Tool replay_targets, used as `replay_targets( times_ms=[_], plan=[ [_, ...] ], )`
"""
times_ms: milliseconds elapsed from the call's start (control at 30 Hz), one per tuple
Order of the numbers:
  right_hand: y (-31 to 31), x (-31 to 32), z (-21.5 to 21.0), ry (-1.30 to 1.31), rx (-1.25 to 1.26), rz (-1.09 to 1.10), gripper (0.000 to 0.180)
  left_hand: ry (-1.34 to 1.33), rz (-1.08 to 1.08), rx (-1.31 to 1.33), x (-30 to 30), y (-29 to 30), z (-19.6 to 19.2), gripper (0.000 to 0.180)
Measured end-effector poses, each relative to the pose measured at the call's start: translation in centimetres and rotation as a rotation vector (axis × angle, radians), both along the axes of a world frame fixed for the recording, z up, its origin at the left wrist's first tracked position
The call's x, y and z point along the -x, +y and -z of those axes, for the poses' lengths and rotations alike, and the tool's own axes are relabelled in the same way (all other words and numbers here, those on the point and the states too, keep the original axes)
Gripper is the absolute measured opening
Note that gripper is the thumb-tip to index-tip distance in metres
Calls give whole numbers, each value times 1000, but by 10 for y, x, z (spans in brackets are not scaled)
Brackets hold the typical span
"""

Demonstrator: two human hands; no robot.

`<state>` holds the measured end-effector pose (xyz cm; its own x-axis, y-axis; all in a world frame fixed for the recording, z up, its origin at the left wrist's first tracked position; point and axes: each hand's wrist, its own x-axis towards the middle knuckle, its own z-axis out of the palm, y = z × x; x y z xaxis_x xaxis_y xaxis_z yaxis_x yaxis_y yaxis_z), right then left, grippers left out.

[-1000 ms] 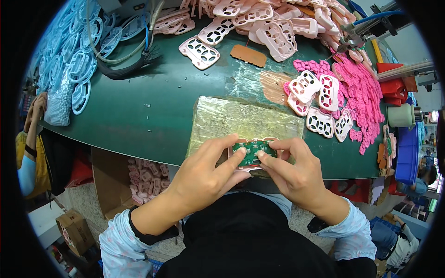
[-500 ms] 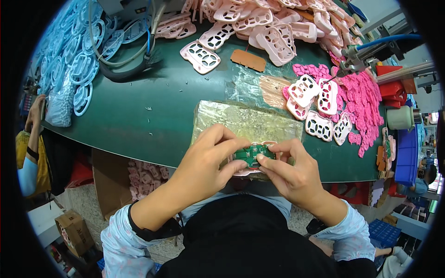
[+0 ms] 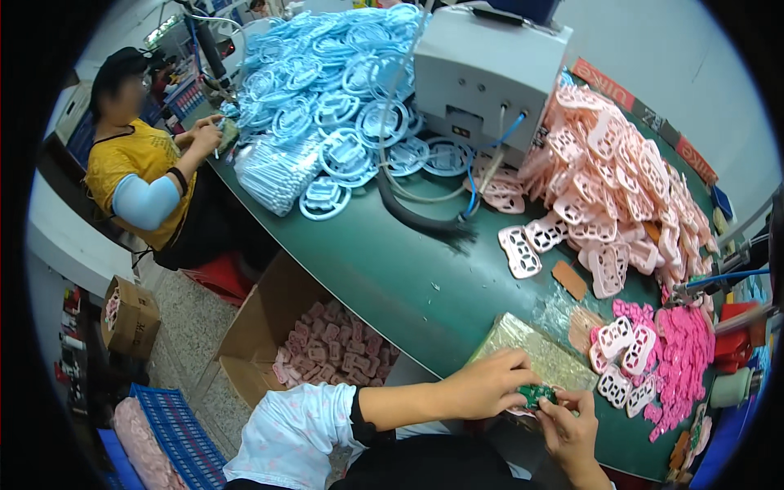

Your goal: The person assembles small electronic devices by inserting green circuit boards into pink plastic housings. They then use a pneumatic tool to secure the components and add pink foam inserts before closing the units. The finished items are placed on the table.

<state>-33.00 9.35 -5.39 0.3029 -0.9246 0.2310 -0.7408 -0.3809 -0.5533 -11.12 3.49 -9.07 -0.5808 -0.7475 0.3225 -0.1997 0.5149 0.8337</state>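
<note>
A small green circuit board [image 3: 535, 394] lies between my hands, over a pale pink plastic shell that is mostly hidden. My left hand [image 3: 490, 384] is closed on its left side, thumb and fingers at the edge. From the right, my right hand [image 3: 570, 425] pinches the board's other edge with the fingertips. Both hands are at the near side of a tape-covered block [image 3: 543, 353] on the green table [image 3: 384, 286]. White shells with dark openings [image 3: 614, 384] lie just beyond my right hand, beside a heap of bright pink rubbery pieces [image 3: 682, 359].
Pale pink shells [image 3: 608, 175] are piled at the back right, blue plastic frames [image 3: 343, 73] at the back left. A grey machine [image 3: 490, 82] with hoses and a black brush stands between. A carton [image 3: 253, 343] of pink parts is below the table. A co-worker in yellow [image 3: 147, 171] sits far left.
My view has swung left and up, so the co-worker, grey machine and blue pile show more fully. Both hands still hold the circuit board in its shell at the block.
</note>
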Motion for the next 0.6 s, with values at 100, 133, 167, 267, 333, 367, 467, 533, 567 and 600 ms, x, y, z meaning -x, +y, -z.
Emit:
replay_targets(
  times_ms=[100,133,167,267,333,367,467,533,567,600],
  plan=[
    [1,2,2,2,-15,13,26,0,6,-22,-1,1,-3,42],
    [1,3,4,-7,-31,23,25,-6,8,-33,-2,1,-5,43],
    [-1,5,7,-1,4,1,25,-7,20,-45,-1,1,-3,44],
    [0,6,5,8,-45,15,25,-2,31,-8,1,-1,0,45],
    [-2,9,8,12,-8,-7,25,-8,20,18,3,-1,0,44],
    [-2,9,10,5,11,-17,25,-20,16,31,2,0,-1,43],
    [-2,9,9,21,-34,-24,25,-73,21,1,1,3,-4,42],
    [-2,13,14,-14,3,-29,24,-65,8,41,7,3,-3,39],
    [-1,16,15,-4,4,-23,25,-57,7,60,9,3,-2,38],
    [-1,15,16,-4,-3,-20,25,-67,-4,61,8,4,-2,38]
  ],
)
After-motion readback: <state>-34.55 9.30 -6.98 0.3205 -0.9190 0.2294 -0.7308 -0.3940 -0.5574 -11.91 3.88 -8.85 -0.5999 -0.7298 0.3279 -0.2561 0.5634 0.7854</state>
